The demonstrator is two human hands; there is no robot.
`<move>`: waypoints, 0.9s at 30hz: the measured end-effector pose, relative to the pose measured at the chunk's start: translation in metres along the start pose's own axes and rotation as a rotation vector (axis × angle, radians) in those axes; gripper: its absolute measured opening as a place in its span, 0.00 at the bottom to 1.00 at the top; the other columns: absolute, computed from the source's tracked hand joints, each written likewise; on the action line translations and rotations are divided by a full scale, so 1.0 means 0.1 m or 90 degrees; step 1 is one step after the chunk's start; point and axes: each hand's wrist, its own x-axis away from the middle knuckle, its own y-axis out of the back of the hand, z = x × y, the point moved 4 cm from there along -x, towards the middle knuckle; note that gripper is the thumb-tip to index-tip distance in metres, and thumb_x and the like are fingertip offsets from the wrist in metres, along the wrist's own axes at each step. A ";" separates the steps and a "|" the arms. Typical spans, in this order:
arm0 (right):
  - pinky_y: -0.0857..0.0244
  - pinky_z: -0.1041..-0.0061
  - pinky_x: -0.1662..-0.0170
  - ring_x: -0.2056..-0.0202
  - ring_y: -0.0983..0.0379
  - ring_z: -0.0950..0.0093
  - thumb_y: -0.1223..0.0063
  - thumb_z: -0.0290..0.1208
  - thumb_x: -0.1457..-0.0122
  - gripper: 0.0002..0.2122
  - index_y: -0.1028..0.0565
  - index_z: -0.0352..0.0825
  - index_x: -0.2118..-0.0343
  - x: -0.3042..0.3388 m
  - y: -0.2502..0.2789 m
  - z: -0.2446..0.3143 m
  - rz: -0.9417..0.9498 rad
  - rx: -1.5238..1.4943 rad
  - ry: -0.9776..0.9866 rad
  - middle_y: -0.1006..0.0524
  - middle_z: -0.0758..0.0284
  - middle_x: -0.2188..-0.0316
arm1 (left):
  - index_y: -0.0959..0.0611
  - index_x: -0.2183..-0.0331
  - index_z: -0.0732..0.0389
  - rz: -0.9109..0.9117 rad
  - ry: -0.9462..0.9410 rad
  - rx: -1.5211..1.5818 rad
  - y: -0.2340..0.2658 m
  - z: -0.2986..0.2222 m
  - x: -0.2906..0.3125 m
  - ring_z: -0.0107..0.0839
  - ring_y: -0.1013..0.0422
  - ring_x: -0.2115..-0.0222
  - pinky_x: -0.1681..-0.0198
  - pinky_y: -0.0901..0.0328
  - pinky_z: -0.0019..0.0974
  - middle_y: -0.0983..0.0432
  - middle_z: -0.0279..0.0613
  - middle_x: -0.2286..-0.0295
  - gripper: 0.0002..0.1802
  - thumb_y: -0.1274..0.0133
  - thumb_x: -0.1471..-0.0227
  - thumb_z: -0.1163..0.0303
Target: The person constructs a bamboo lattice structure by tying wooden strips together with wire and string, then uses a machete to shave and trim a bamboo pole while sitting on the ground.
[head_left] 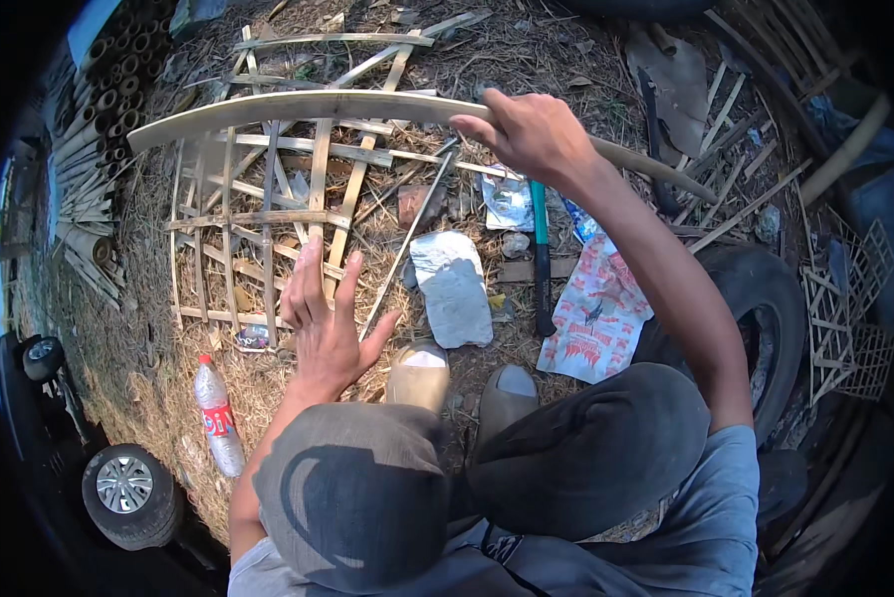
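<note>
My right hand is closed around a long, flat bamboo slat. The slat lies roughly crosswise above the ground, its longer part reaching to the left and a shorter end sticking out past my wrist. My left hand is open with the fingers apart, and it holds nothing. Its fingertips are over the near right edge of a bamboo lattice of crossed strips; whether they touch it I cannot tell. Right of that hand, a thin stick slants beside a pale flat stone.
A long green-and-black tool lies near a red-and-white printed paper. A tyre and more lattice pieces are at right. Left are a plastic bottle, a vehicle wheel and stacked bamboo poles.
</note>
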 end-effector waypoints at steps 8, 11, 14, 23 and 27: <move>0.34 0.56 0.78 0.82 0.26 0.53 0.50 0.52 0.42 0.21 0.27 0.33 0.71 0.82 -0.61 1.42 0.148 -0.154 0.104 0.26 0.54 0.86 | 0.17 0.64 0.60 -0.034 0.022 -0.037 0.30 -0.19 -0.27 0.44 0.24 0.62 0.52 0.38 0.43 0.21 0.52 0.67 0.23 0.46 0.44 0.48; 0.30 0.54 0.65 0.73 0.22 0.53 0.55 0.53 0.40 0.26 0.26 0.28 0.60 0.76 -0.52 1.71 0.307 -0.160 0.136 0.21 0.50 0.77 | 0.14 0.74 0.60 0.037 0.182 -0.057 0.19 0.05 0.00 0.49 0.23 0.76 0.66 0.31 0.45 0.23 0.53 0.81 0.28 0.51 0.42 0.44; 0.45 0.50 0.42 0.50 0.28 0.55 0.62 0.56 0.36 0.32 0.35 0.28 0.44 0.82 -0.75 1.48 0.157 -0.263 0.118 0.24 0.46 0.56 | 0.12 0.78 0.57 -0.016 0.230 -0.054 -0.05 0.31 0.14 0.52 0.25 0.84 0.78 0.32 0.50 0.26 0.56 0.87 0.35 0.56 0.41 0.38; 0.35 0.58 0.60 0.66 0.27 0.52 0.60 0.47 0.32 0.23 0.24 0.27 0.69 1.44 -1.03 -0.19 -0.090 -0.254 -0.320 0.24 0.50 0.74 | 0.15 0.84 0.59 -0.028 0.254 -0.029 -0.57 0.72 0.35 0.45 0.28 0.89 0.82 0.36 0.43 0.28 0.51 0.91 0.31 0.49 0.43 0.44; 0.34 0.56 0.63 0.67 0.25 0.50 0.60 0.48 0.34 0.26 0.21 0.29 0.78 1.62 -1.40 -0.26 -0.044 -0.120 -0.278 0.23 0.49 0.74 | 0.17 0.87 0.58 -0.088 0.227 -0.029 -0.61 0.71 0.39 0.41 0.32 0.92 0.85 0.40 0.41 0.32 0.48 0.94 0.29 0.47 0.45 0.47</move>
